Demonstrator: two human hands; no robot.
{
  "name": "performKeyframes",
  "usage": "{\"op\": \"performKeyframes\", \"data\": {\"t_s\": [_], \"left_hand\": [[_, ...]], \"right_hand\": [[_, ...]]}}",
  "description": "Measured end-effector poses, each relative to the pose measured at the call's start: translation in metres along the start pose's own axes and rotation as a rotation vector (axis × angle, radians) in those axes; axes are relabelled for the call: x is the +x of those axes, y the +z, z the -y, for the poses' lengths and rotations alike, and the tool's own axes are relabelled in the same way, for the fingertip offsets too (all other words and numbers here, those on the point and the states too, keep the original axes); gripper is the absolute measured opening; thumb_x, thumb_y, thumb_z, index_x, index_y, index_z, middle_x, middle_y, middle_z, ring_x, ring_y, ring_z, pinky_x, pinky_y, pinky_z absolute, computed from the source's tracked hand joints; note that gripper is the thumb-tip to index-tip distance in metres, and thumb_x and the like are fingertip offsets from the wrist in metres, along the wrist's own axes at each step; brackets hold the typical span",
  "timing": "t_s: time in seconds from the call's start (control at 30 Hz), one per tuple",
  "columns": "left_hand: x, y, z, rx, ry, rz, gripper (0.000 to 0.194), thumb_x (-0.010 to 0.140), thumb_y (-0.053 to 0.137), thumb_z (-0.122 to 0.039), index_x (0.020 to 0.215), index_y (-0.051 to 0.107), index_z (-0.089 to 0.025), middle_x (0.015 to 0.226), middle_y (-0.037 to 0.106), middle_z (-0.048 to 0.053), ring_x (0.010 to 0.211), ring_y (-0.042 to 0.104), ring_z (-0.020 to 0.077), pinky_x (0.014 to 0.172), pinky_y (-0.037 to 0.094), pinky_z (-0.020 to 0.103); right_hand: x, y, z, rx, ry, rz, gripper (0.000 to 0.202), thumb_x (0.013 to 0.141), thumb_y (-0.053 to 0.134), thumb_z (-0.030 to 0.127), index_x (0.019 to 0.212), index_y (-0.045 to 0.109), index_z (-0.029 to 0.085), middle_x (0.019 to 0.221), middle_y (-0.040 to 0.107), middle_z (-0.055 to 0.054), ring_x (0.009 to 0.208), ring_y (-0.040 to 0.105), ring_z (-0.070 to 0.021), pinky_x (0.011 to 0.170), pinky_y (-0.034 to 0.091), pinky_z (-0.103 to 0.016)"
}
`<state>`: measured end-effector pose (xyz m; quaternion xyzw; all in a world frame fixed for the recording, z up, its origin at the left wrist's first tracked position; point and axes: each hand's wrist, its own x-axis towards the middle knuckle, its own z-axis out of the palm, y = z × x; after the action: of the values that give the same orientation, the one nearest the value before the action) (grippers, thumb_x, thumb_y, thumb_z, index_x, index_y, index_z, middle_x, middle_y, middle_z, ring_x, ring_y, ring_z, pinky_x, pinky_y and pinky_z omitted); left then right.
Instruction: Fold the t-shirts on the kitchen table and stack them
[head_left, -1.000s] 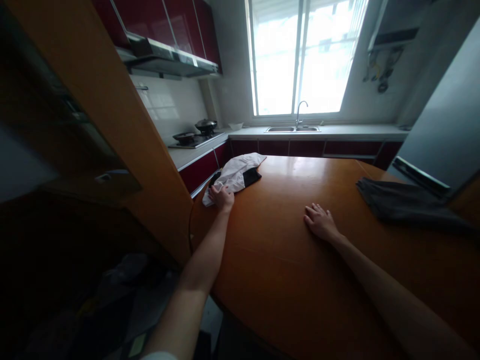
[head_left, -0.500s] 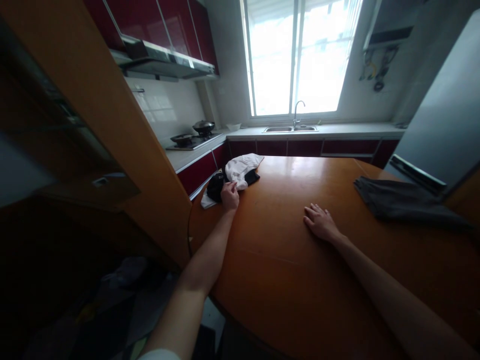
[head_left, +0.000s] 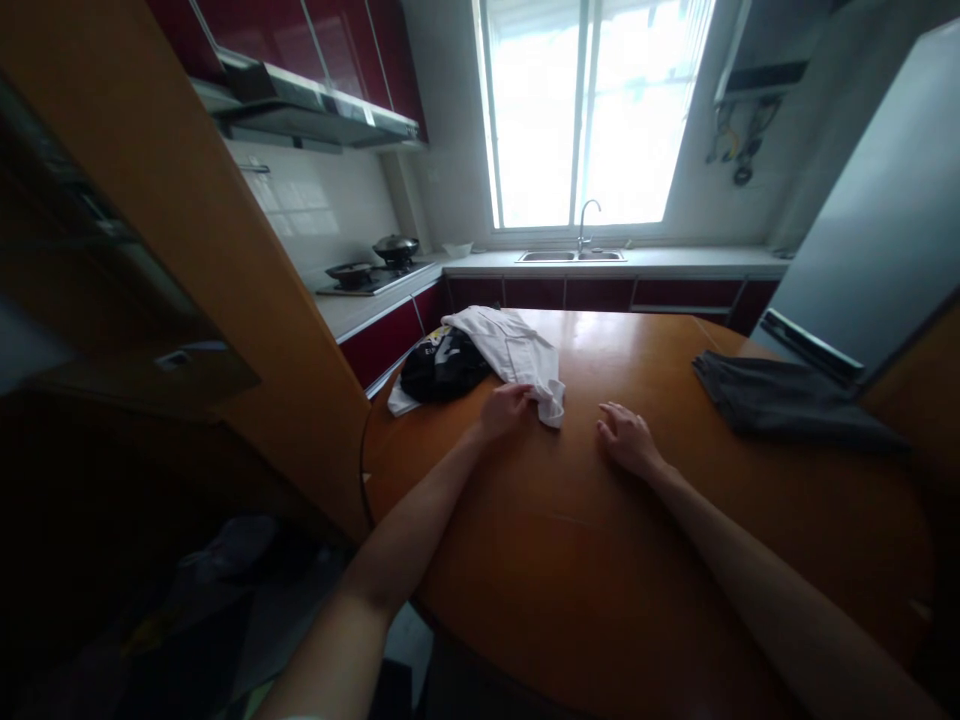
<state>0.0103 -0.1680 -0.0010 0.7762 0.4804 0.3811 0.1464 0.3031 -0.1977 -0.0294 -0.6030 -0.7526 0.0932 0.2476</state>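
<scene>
A white garment point(head_left: 514, 345), its exact kind unclear, is partly spread over the left side of the wooden table point(head_left: 585, 560). My left hand point(head_left: 506, 408) pinches its near edge, fingers closed on the cloth. Beside it lies a bunched black garment point(head_left: 444, 365) with pale lettering, and a bit of white cloth pokes out underneath. My right hand point(head_left: 628, 438) rests near the table's middle, fingers stretched out and holding nothing, a short way right of the white garment.
Dark grey folded cloth point(head_left: 787, 398) lies on the table's right part. Behind the table run a counter with a sink point(head_left: 571, 256) and a stove point(head_left: 371, 282) with two pans. A fridge point(head_left: 877, 210) stands at right, a wooden cabinet point(head_left: 247, 280) at left.
My left hand has moved right, drawing the white garment out from the pile so it lies more spread. More of the black garment shows. My right hand stays nearly in place.
</scene>
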Motion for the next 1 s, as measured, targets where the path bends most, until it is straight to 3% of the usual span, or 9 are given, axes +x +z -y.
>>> {"op": "performKeyframes", "data": {"t_s": [0.17, 0.27, 0.37, 0.47, 0.57, 0.7, 0.83, 1.0], "left_hand": [[0.004, -0.018, 0.033, 0.078, -0.226, -0.146, 0.026, 0.083, 0.056, -0.012, 0.097, 0.077, -0.015, 0.097, 0.077, 0.009, 0.093, 0.072, 0.0228, 0.090, 0.056, 0.034], [0.006, -0.018, 0.041, 0.088, -0.298, -0.189, 0.024, 0.083, 0.056, -0.013, 0.093, 0.078, -0.017, 0.090, 0.077, 0.006, 0.086, 0.071, 0.0208, 0.085, 0.056, 0.030], [0.007, -0.017, 0.042, 0.085, -0.333, -0.220, 0.024, 0.083, 0.056, -0.014, 0.094, 0.077, -0.018, 0.090, 0.077, 0.005, 0.086, 0.071, 0.0198, 0.083, 0.055, 0.028], [0.007, -0.018, 0.042, 0.086, -0.358, -0.242, 0.024, 0.083, 0.055, -0.014, 0.092, 0.077, -0.018, 0.089, 0.077, 0.004, 0.084, 0.071, 0.0193, 0.082, 0.055, 0.027], [0.005, -0.021, 0.041, 0.085, -0.370, -0.261, 0.024, 0.083, 0.054, -0.014, 0.090, 0.077, -0.019, 0.090, 0.077, 0.004, 0.084, 0.071, 0.0191, 0.081, 0.056, 0.027], [0.004, -0.022, 0.041, 0.073, -0.382, -0.282, 0.024, 0.083, 0.055, -0.014, 0.089, 0.077, -0.018, 0.089, 0.078, 0.004, 0.083, 0.071, 0.0190, 0.081, 0.056, 0.027], [0.005, -0.021, 0.043, 0.066, -0.389, -0.308, 0.023, 0.082, 0.055, -0.013, 0.088, 0.077, -0.018, 0.094, 0.078, 0.006, 0.090, 0.071, 0.0209, 0.088, 0.056, 0.030], [0.007, -0.020, 0.048, 0.068, -0.397, -0.317, 0.024, 0.081, 0.056, -0.012, 0.091, 0.077, -0.019, 0.100, 0.077, 0.006, 0.097, 0.071, 0.0221, 0.094, 0.055, 0.031]], "right_hand": [[-0.009, 0.000, 0.028, 0.029, -0.211, -0.021, 0.046, 0.099, 0.047, 0.036, 0.143, 0.056, 0.022, 0.155, 0.046, -0.011, 0.143, 0.040, -0.0254, 0.119, 0.029, -0.045], [-0.008, 0.006, 0.051, 0.009, -0.345, 0.044, 0.044, 0.098, 0.052, 0.040, 0.140, 0.060, 0.027, 0.161, 0.036, -0.010, 0.149, 0.029, -0.0282, 0.120, 0.023, -0.050], [0.004, 0.012, 0.070, -0.013, -0.380, 0.151, 0.041, 0.096, 0.057, 0.042, 0.135, 0.064, 0.028, 0.164, 0.031, -0.009, 0.152, 0.022, -0.0314, 0.119, 0.021, -0.054], [0.019, 0.016, 0.081, -0.031, -0.329, 0.212, 0.039, 0.095, 0.059, 0.037, 0.131, 0.065, 0.024, 0.158, 0.042, -0.011, 0.145, 0.035, -0.0305, 0.116, 0.028, -0.053], [0.026, 0.013, 0.083, -0.055, -0.326, 0.218, 0.028, 0.095, 0.056, 0.026, 0.117, 0.071, 0.023, 0.139, 0.062, -0.007, 0.128, 0.054, -0.0242, 0.111, 0.035, -0.039], [0.019, -0.005, 0.064, -0.119, -0.244, 0.173, 0.029, 0.094, 0.048, 0.019, 0.103, 0.076, 0.023, 0.119, 0.073, -0.004, 0.114, 0.063, -0.0212, 0.104, 0.040, -0.029], [0.007, -0.035, 0.015, -0.238, 0.012, 0.051, 0.037, 0.092, 0.042, 0.014, 0.110, 0.075, 0.016, 0.119, 0.072, -0.012, 0.110, 0.066, -0.0256, 0.098, 0.044, -0.032], [-0.003, -0.064, -0.042, -0.330, 0.343, -0.066, 0.044, 0.096, 0.036, 0.024, 0.113, 0.073, 0.007, 0.109, 0.071, -0.023, 0.102, 0.069, -0.0323, 0.091, 0.049, -0.041]]}}
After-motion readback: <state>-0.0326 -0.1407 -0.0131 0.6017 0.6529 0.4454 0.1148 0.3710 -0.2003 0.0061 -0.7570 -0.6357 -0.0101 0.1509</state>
